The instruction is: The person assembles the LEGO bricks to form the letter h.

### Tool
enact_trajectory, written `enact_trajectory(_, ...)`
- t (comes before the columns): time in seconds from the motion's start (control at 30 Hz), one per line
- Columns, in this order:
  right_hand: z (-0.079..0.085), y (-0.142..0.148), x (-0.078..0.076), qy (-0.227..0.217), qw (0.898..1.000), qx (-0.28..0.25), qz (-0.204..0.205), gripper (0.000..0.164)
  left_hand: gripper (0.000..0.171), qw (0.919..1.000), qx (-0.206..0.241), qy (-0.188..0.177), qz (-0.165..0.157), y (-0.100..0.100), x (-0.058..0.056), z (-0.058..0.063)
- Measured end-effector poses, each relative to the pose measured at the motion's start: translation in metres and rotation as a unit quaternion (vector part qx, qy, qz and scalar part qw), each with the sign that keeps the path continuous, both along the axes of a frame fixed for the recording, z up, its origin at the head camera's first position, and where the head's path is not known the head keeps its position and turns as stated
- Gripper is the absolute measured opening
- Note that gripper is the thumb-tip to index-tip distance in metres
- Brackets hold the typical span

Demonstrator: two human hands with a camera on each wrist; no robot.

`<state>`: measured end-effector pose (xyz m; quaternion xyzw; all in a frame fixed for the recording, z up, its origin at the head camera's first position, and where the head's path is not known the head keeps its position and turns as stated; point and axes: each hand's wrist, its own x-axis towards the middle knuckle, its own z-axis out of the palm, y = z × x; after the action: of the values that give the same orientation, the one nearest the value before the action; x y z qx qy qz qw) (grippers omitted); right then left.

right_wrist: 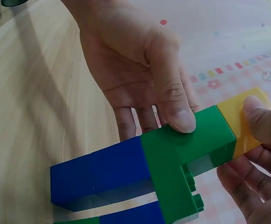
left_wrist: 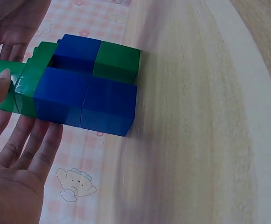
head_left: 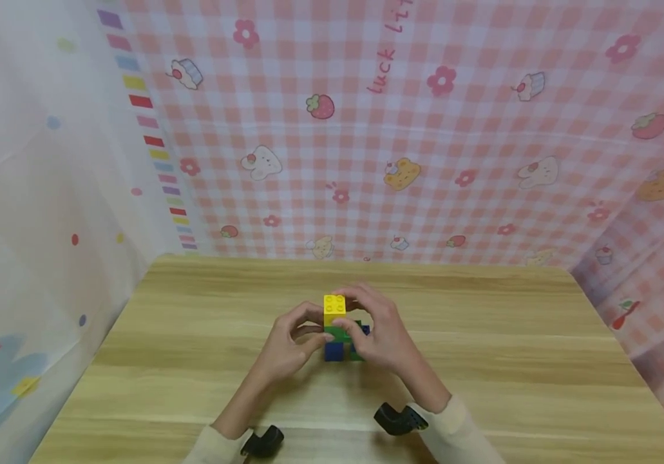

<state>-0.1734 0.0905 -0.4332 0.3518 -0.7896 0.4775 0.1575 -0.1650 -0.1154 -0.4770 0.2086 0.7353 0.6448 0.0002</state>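
A small tower of toy building blocks stands on the table between both hands. Its top is a yellow block (head_left: pixel 334 306) with studs, pinched between the right hand's (head_left: pixel 380 328) thumb and fingers. Directly below sits a green block (right_wrist: pixel 205 133); the left hand (head_left: pixel 288 345) holds this one, thumb on its near face and fingers behind. Under it a longer green block (right_wrist: pixel 165 177) bridges two legs. One leg is two blue blocks (left_wrist: pixel 109 102); the other has a blue block (left_wrist: pixel 78 51) over a green one (left_wrist: pixel 119 60). In the head view the right hand partly hides that second leg.
The wood-grain table (head_left: pixel 192 386) reaches back to a pink checked cloth (head_left: pixel 355 148) hung behind it. A white patterned cloth (head_left: pixel 47 193) hangs on the left. Black wrist mounts (head_left: pixel 262 441) sit at both sleeves.
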Motion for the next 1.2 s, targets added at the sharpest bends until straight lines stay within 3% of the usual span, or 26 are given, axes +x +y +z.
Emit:
enact_trajectory(0.53,0.0,-0.012,0.011,-0.061,0.997,-0.01,-0.041,0.037,0.029,1.0,0.007,0.006,-0.003,-0.004,0.0,-0.003)
enact_trajectory(0.87,-0.009,-0.002,0.004,-0.071,0.997,-0.02,-0.007,0.04,0.028,1.0,0.0,-0.008,0.003,-0.003,0.001,-0.005)
enact_trajectory(1.0,-0.01,0.003,0.001,-0.105,0.994,-0.022,0.008,0.04,0.029,0.9999,-0.002,-0.014,0.009,-0.003,0.003,-0.004)
enact_trajectory(1.2,-0.012,0.014,0.003,-0.146,0.989,-0.005,-0.006,0.039,0.033,0.9998,-0.017,-0.002,0.008,-0.001,0.004,-0.002)
